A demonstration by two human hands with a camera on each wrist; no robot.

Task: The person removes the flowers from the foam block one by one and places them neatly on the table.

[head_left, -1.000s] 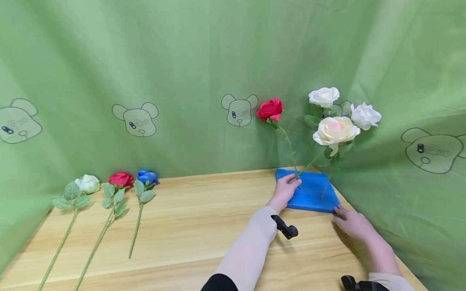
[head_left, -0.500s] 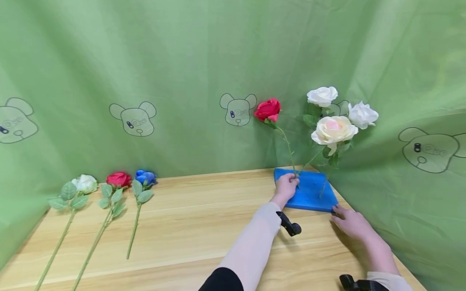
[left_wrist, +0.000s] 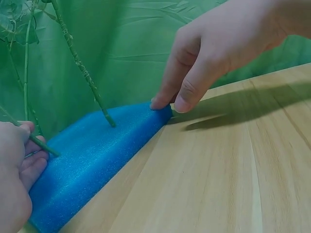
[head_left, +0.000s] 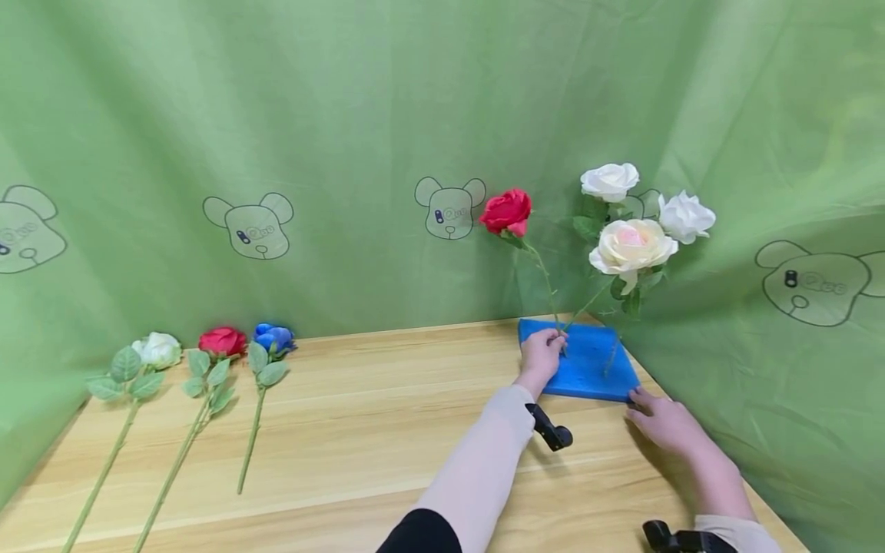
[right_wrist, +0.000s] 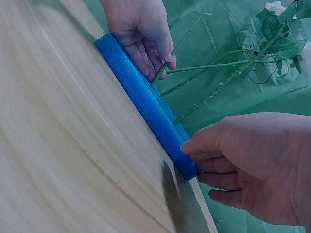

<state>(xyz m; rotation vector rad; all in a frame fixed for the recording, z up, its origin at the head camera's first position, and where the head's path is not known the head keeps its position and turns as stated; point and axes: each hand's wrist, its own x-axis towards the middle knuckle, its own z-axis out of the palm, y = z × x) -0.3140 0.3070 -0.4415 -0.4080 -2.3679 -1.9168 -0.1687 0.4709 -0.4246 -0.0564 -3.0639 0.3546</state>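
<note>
My left hand [head_left: 541,358] pinches the lower stem of a red artificial rose [head_left: 507,212] between thumb and fingers. That stem's foot meets the top of a blue foam block [head_left: 586,370], and the stem leans left. In the right wrist view the pinched stem [right_wrist: 187,38] slants out from the block's top. My right hand [head_left: 665,422] holds the block's near right corner, thumb and fingers on either side of it. Two white roses [head_left: 610,183] and a cream rose with a pink centre [head_left: 633,246] stand in the foam, their stems partly overlapping.
Three more artificial roses lie on the wooden table at the left: a white rose [head_left: 157,350], a red rose [head_left: 223,342] and a blue rose [head_left: 273,338], stems toward the front. A green curtain [head_left: 359,138] hangs close behind and right of the block.
The head view has shifted slightly, moving everything a little left. My left hand keeps its pinch on the red rose's stem, and my right hand stays at the block's corner.
</note>
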